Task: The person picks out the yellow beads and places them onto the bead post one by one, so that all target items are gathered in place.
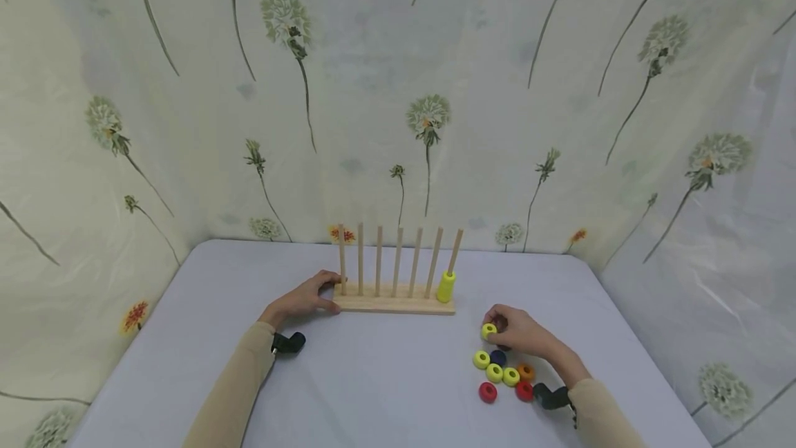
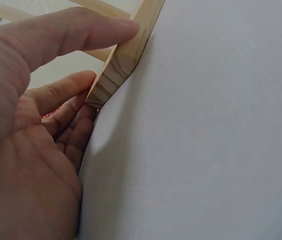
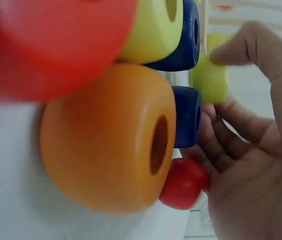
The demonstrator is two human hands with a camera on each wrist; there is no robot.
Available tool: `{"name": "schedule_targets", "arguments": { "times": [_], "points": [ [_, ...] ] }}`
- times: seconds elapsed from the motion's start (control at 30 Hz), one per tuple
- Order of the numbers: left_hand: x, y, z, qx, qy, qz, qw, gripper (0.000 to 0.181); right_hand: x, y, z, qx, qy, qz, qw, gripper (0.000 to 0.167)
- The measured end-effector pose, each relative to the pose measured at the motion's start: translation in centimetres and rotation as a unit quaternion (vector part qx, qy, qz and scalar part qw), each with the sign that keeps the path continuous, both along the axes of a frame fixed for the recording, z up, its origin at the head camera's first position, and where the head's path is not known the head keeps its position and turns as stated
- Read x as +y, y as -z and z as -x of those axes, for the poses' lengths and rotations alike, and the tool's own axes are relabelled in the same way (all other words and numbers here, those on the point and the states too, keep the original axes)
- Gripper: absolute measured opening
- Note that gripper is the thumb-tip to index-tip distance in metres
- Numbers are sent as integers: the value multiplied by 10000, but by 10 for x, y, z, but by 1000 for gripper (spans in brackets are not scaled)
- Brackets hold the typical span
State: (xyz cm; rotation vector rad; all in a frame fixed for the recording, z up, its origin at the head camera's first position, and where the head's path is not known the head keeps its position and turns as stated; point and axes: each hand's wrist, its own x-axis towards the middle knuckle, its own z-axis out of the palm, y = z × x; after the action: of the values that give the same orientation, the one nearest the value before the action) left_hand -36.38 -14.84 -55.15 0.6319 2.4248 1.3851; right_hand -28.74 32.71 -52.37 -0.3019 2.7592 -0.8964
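A wooden peg rack (image 1: 392,308) with a row of upright pegs stands toward the back of the table. Several yellow beads (image 1: 445,287) are stacked on its rightmost peg. My left hand (image 1: 309,296) grips the rack's left end; in the left wrist view the thumb (image 2: 106,36) lies on the base (image 2: 123,62), with the fingers at its far side. To the right of the rack, my right hand (image 1: 521,332) pinches a yellow bead (image 3: 209,82) between thumb and fingers, just above the loose beads. A red bead (image 3: 183,183) lies close beside the right fingers.
Loose beads lie in a group at the table's right: several yellow beads (image 1: 494,373), a dark blue bead (image 1: 497,357), an orange bead (image 1: 526,372) and red beads (image 1: 488,393). A flower-printed curtain (image 1: 373,123) hangs behind the white table (image 1: 373,379).
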Motion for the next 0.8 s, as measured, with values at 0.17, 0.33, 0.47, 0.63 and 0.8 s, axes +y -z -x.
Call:
{"name": "schedule_targets", "arguments": {
  "times": [0.17,0.33,0.47,0.63,0.8],
  "points": [
    [0,2,0,29,-18,87,10000,69,-2,-5,0,368,454,22,9983,25],
    [-1,3,1,39,1,92,9999,70,-9,-23,0,820,774,124,9935,27],
    [-2,2,2,19,-4,113,9999,70,-21,-48,-2,1196,1017,262,9873,28],
    [-2,0,1,-31,-4,69,10000,69,-40,-84,-1,1640,1279,402,9773,28],
    [-1,2,0,-35,4,37,10000,69,-57,-119,6,1976,1291,598,9699,28]
  ]
}}
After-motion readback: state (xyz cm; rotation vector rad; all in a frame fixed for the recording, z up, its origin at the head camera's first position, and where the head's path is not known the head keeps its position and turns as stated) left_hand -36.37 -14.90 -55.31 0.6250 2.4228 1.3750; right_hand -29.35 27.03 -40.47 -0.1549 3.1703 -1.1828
